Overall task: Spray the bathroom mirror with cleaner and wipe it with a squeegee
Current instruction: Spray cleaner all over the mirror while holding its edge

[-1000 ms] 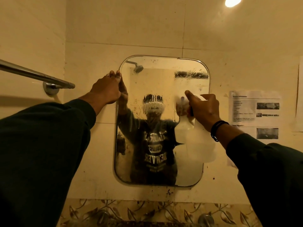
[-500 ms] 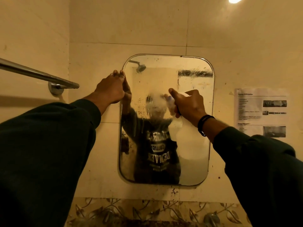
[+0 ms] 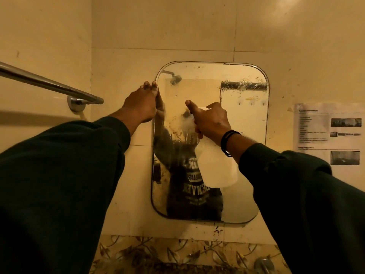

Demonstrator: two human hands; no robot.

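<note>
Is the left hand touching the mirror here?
Touching. The head view shows the left hand with its fingertips pressed on the mirror's upper left edge, meeting their own reflection with no gap between.

Glossy glass mirror, translucent plastic spray bottle, polished metal rail.

Both arms raised, left grip fingers extended, right grip curled, forefinger straight.
</note>
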